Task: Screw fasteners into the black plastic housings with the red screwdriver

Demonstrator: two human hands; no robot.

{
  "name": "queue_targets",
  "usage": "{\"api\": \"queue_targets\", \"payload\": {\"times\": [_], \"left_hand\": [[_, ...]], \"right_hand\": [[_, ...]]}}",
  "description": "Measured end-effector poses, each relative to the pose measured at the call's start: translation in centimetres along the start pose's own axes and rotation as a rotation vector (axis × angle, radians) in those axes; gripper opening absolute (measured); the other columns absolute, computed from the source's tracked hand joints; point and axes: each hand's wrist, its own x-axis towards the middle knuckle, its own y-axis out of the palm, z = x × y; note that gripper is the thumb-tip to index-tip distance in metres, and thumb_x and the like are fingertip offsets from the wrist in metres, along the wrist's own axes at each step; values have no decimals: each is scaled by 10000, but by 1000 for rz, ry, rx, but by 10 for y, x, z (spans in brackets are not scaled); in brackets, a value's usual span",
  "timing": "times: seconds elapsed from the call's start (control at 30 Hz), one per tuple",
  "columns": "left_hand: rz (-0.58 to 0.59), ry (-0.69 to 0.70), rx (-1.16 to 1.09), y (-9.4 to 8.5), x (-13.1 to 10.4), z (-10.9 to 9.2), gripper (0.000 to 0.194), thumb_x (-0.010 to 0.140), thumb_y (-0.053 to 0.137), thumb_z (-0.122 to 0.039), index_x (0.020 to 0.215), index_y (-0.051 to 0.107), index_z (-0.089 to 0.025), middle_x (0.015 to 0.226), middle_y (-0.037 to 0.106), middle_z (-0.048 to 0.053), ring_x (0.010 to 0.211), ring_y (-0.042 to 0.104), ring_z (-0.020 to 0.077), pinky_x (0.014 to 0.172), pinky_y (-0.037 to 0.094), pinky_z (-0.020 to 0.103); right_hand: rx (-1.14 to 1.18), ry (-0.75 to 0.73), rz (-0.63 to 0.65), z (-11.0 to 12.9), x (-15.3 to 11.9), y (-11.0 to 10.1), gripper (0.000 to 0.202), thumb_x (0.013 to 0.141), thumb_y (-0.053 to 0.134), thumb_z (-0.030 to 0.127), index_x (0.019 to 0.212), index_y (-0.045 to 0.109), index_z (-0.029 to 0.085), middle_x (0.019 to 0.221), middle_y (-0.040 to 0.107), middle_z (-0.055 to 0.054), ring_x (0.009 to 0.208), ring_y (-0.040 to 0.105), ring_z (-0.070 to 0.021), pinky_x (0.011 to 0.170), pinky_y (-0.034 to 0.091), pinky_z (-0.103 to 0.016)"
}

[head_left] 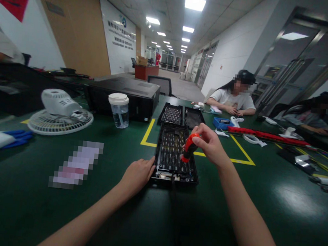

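A black rectangular housing [174, 152] lies open on the green table, rows of dark, glossy lens-like shapes inside. Small parts and wiring show at its near end, where a black cable comes out toward me. My left hand [138, 175] grips the housing's left edge near the front corner. Held from above in my right hand [209, 142] is a red-and-black screwdriver [190, 147], slightly tilted, over the housing's right half. Its tip is too small to make out. Just behind sit a black frame with a lens-like grid [172, 113] and a black tray-like part [193, 117].
Yellow tape [150, 132] marks the table. To the left are a white fan [60, 113], a lidded water cup [119, 111] and a large black case [123, 88]. A blue box [222, 123] and red strip [266, 135] lie right. A person [233, 97] sits opposite.
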Motion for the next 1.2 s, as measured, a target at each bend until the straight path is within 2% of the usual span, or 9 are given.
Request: {"api": "queue_targets", "payload": {"times": [0.33,0.57,0.73,1.2], "left_hand": [[-22,15,-14,2,0,2,428,912,303,-323,1279,434,-145,983,643,103,890,592,193,768,433,285],[-18,10,-17,0,0,0,427,910,310,-316,1274,445,-140,969,648,106,869,596,193,761,442,292],[-10,5,-24,-3,0,-1,426,909,313,-310,1277,442,-140,975,645,107,872,596,191,762,444,288],[-28,15,-18,4,0,1,422,912,304,-330,1280,426,-163,960,642,99,861,594,190,750,436,286]], "right_hand": [[-52,-9,-49,2,2,5,256,722,656,303,749,434,180,712,453,36,579,500,-74,545,431,-209],[-246,-16,-114,7,2,10,223,744,621,309,916,569,177,691,467,31,560,470,-76,502,366,-197],[-420,-71,-126,10,2,10,167,775,572,309,777,626,151,725,533,-4,600,459,-94,526,353,-219],[-539,-54,-229,7,2,10,238,766,582,358,672,514,150,591,426,35,507,363,-73,455,285,-206]]}}
